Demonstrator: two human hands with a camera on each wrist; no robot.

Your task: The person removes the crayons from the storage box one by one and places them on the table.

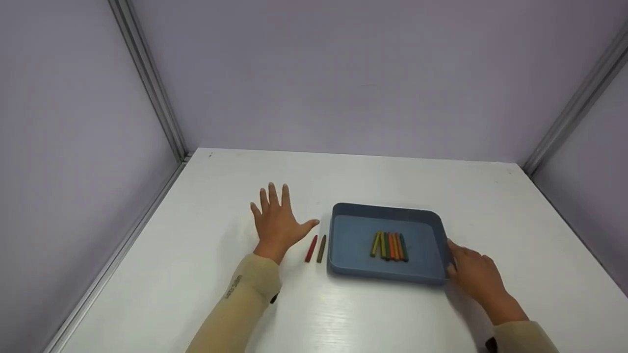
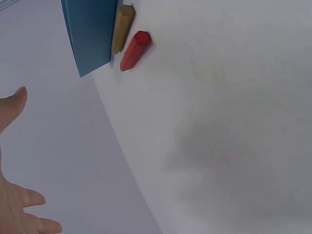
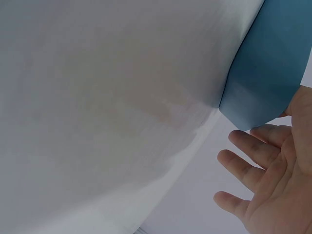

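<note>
The left hand [image 1: 275,221] lies flat with fingers spread, holding nothing, just beside the red crayon [image 1: 311,248] and brown crayon [image 1: 321,248] on the table [image 1: 392,318]. The right hand [image 1: 472,274] rests relaxed and open against the right wall of the blue tray [image 1: 353,235], which holds a row of crayons [image 1: 389,246]. Picking up the loose crayons probably goes best one at a time, pinched at mid-length, with the right hand steadying the tray.

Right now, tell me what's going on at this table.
A person works at a white table. Their left hand lies flat and spread on it, beside a red crayon and a brown crayon lying just outside a shallow blue plastic tray. Their right hand touches the tray's right edge. Six crayons lie side by side inside.
</note>
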